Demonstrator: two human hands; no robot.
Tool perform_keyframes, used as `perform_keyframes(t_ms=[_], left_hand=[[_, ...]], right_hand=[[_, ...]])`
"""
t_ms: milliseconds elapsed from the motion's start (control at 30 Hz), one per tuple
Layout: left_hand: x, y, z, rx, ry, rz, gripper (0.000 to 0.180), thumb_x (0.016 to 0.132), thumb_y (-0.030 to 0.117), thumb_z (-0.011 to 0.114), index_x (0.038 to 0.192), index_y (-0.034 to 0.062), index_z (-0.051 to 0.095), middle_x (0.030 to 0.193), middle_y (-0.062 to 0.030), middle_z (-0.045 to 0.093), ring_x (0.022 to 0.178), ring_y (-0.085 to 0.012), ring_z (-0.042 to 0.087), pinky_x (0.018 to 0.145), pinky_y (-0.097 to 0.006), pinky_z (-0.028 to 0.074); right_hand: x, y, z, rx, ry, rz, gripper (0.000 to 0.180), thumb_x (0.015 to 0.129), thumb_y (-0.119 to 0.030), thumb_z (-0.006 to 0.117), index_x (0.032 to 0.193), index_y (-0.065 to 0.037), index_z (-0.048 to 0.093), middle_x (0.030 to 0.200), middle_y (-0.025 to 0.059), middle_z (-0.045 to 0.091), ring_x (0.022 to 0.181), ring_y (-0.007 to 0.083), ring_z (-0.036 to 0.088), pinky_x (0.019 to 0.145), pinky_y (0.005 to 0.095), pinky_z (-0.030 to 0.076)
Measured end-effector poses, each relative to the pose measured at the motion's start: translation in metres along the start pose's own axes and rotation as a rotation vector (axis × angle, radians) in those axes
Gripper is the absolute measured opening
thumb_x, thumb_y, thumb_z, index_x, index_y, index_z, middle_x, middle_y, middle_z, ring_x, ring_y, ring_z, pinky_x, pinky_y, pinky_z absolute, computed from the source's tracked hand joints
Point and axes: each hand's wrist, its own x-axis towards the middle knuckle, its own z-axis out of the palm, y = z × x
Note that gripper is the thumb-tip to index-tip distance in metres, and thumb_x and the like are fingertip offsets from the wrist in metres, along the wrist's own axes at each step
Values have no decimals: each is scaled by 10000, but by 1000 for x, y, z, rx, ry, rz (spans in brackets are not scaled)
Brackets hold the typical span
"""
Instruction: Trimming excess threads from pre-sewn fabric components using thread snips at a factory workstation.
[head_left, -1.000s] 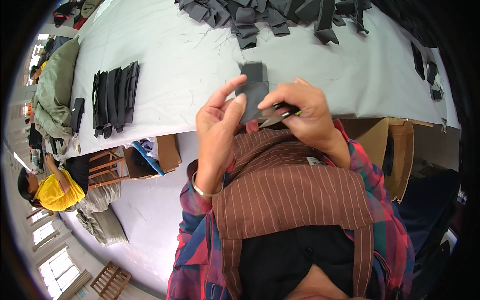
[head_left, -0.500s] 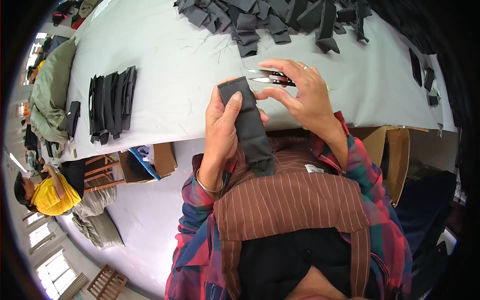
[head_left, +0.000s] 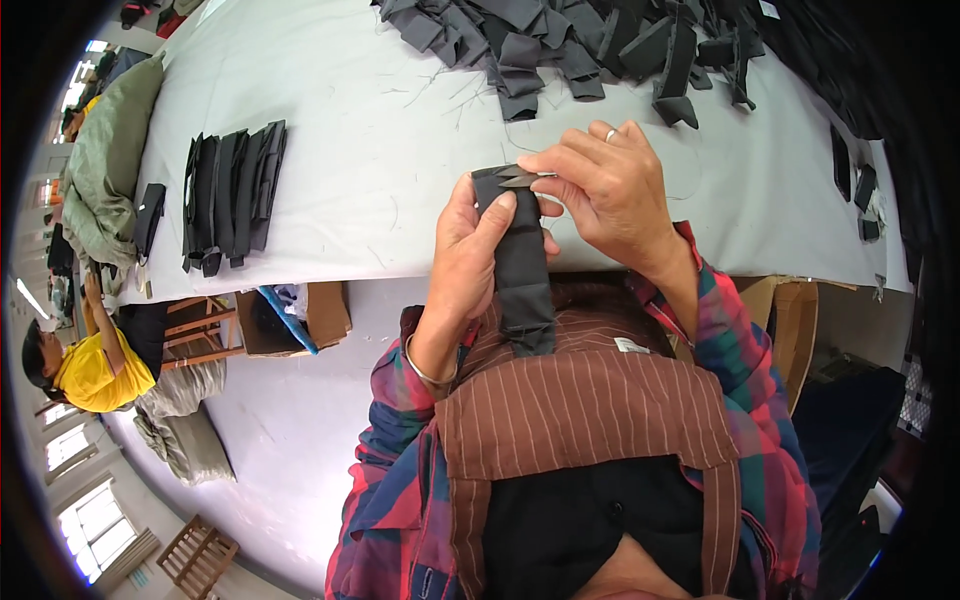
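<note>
My left hand (head_left: 475,240) grips a dark grey fabric strip (head_left: 525,285), its thumb lying on the front near the upper end. The strip hangs down to the striped brown apron (head_left: 590,410). A pair of thread snips (head_left: 519,179) is held in my right hand (head_left: 610,190), whose fingers are closed round it and hide most of the handles. The pointed blades lie over the top of the strip, just above my left thumb. Whether they touch the cloth I cannot tell.
Loose dark fabric pieces (head_left: 560,50) lie heaped at the table's far side. A row of stacked dark strips (head_left: 235,195) lies to the left, near a green cloth bundle (head_left: 115,160). Cardboard boxes (head_left: 328,318) stand below the table edge. A person in yellow (head_left: 105,370) is far left.
My right hand has brought the snips leftward and down onto the strip's upper end, its fingers closing tighter round them. My left hand and the strip have shifted slightly right.
</note>
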Motion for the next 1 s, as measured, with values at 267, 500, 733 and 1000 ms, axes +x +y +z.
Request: perform_keyframes(t_ms=[267, 500, 733, 1000], left_hand=[[1, 1, 3, -13, 51, -14, 213, 950, 120, 455, 1111, -18, 436, 937, -190, 637, 664, -211, 653, 581, -292, 553], [-1, 0, 3, -33, 45, -14, 218, 946, 119, 458, 1114, -19, 443, 934, -183, 636, 666, -215, 653, 584, -292, 554], [-4, 4, 6, -53, 37, -46, 218, 946, 114, 463, 1120, -15, 442, 944, -207, 634, 695, -224, 654, 608, -304, 557], [-4, 2, -4, -124, 50, -40, 285, 952, 116, 439, 1209, -6, 419, 944, -232, 634, 722, -256, 654, 635, -336, 559]], right_hand=[[-7, -10, 12, 9, 106, 94, 134, 739, -211, 699, 860, -167, 665, 679, -38, 555, 639, 180, 497, 607, 323, 311], [-6, -13, 12, -2, 138, 89, 120, 739, -213, 702, 844, -170, 664, 685, -46, 560, 646, 180, 497, 637, 317, 316], [-7, -2, 19, 102, 125, 114, 106, 748, -196, 701, 845, -158, 683, 699, -34, 596, 636, 170, 502, 659, 310, 332], [-17, -8, 1, 279, 100, 313, 81, 781, -163, 686, 853, -130, 671, 703, -22, 608, 649, 168, 526, 656, 307, 345]])
